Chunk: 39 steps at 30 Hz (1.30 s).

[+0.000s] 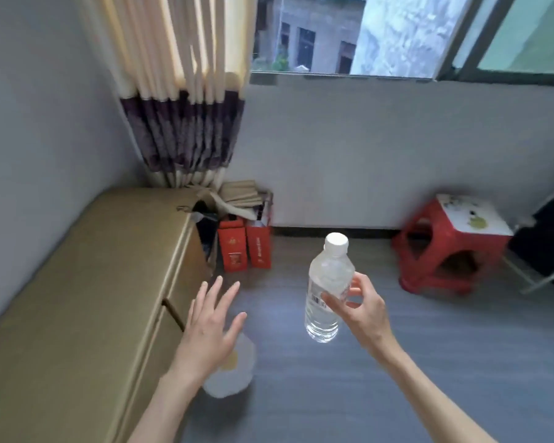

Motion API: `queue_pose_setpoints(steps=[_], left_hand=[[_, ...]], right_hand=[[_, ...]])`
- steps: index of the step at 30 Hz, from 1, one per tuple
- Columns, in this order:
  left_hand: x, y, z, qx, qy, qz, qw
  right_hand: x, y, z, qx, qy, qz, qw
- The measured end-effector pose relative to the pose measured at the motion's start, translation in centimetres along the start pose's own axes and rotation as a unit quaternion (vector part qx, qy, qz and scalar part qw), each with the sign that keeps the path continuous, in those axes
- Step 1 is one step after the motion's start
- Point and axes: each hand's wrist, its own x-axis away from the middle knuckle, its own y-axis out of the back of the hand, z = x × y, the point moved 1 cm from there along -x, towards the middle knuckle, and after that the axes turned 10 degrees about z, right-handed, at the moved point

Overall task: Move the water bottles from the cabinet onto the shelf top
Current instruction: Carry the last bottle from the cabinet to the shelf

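Note:
A clear water bottle (328,287) with a white cap is upright in the air over the grey floor, and my right hand (357,306) pinches it at the label with thumb and fingers. My left hand (211,324) hovers with its fingers spread, just right of the front of the low tan cabinet (77,298). The cabinet runs along the left wall and its flat top is bare. A dark gap shows at the edge of a cabinet door below my left hand. The cabinet's inside is hidden.
A whitish plastic bag or container (234,372) lies on the floor under my left hand. Red boxes (245,246) and stacked cardboard stand at the cabinet's far end beneath a curtain. A red plastic stool (451,244) stands at right under the window.

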Motion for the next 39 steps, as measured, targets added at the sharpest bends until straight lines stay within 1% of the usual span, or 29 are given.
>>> queue_pose_setpoints(steps=[4,9,11,14,19,26,31,33,36,39], left_hand=[[-3.7,-6.3,-10.3,-0.037,-0.114,0.029,0.992],[-5.9,-16.0,-22.6,-0.056,-0.225,0.108,0.967],[-6.8,-19.4,-27.2,-0.073,-0.271,0.145,0.949],[-8.9,-23.4,-34.6,-0.083,-0.323,0.18,0.925],[-12.4,-30.2,-47.3,-0.092,-0.424,0.2,0.879],[-17.7,-42.7,-63.3,-0.103,-0.504,0.284,0.809],[-20.7,-49.3,-76.8,-0.098,-0.557,0.293,0.771],[-20.9,-52.1,-81.7,-0.111,-0.586,0.29,0.749],[-20.1,-56.7,-87.2,-0.124,-0.617,0.309,0.713],[-19.2,-61.3,-91.5,-0.129,-0.631,0.328,0.691]], right_hand=[[4.4,11.7,-3.7,0.014,-0.038,-0.107,0.993],[10.4,24.5,-8.8,0.03,-0.087,-0.213,0.973],[13.0,28.9,-10.7,0.023,-0.108,-0.262,0.959],[16.5,35.1,-12.9,0.013,-0.132,-0.346,0.929],[20.9,44.7,-16.5,-0.006,-0.162,-0.46,0.873],[22.7,58.7,-22.9,0.004,-0.203,-0.54,0.817],[23.2,68.8,-26.0,0.004,-0.244,-0.587,0.772],[24.0,72.3,-27.2,0.002,-0.254,-0.611,0.75],[25.5,76.9,-29.5,-0.004,-0.274,-0.634,0.723],[27.4,81.1,-32.4,-0.012,-0.296,-0.649,0.7]])
